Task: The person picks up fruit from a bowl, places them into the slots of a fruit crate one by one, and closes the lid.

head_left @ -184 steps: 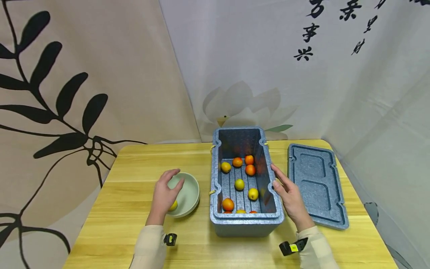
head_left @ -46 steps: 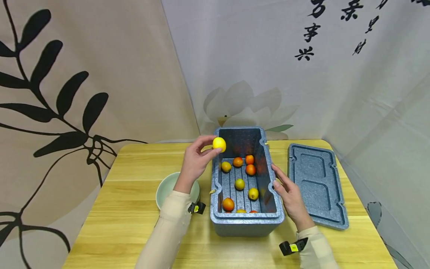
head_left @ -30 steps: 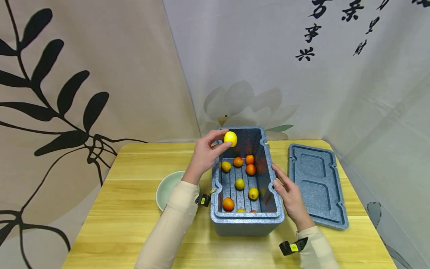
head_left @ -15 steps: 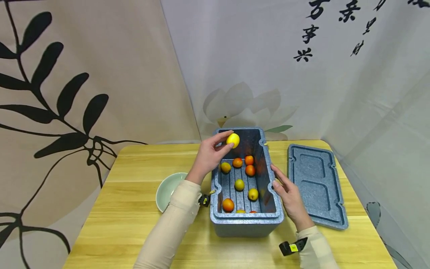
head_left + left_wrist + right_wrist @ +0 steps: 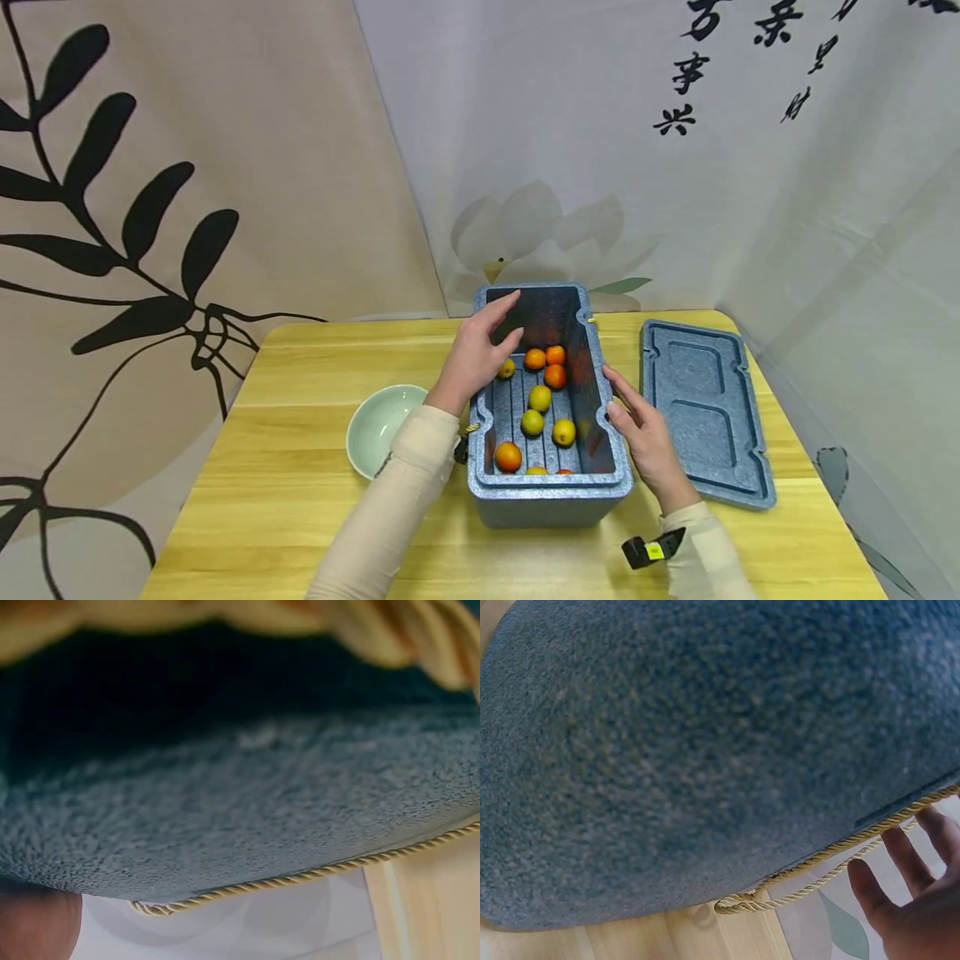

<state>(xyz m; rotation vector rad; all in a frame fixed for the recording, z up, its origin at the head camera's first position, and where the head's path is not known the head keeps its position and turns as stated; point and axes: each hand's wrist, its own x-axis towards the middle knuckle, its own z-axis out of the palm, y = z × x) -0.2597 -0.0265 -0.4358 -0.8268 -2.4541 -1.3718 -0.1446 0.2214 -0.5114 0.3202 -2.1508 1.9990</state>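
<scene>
In the head view my left hand (image 5: 477, 354) is above the left rim of a grey-blue foam box (image 5: 551, 502), thumb and fingers spread apart, nothing between them. Inside, a yellow lemon-like fruit (image 5: 540, 397) lies against a greener one (image 5: 532, 422). Several orange fruits (image 5: 555, 377) and another yellow one (image 5: 564, 432) are on the box's ribbed floor. My right hand (image 5: 647, 437) rests its fingertips at the right rim. The right wrist view shows its loosely extended fingers (image 5: 870, 892) beside the box's twisted gold rope (image 5: 840, 847).
A pale green bowl (image 5: 375, 425) stands left of the box, partly covered by the left sleeve. To the right lies the foam lid (image 5: 708, 417) on the wooden table (image 5: 247, 500). A printed cloth backdrop (image 5: 315, 167) hangs behind the table.
My left hand carried the yellow fruit from the bowl over the box and has let it go. The fruit is now on the box floor, and nearby fruits have shifted slightly. The right hand stayed put.
</scene>
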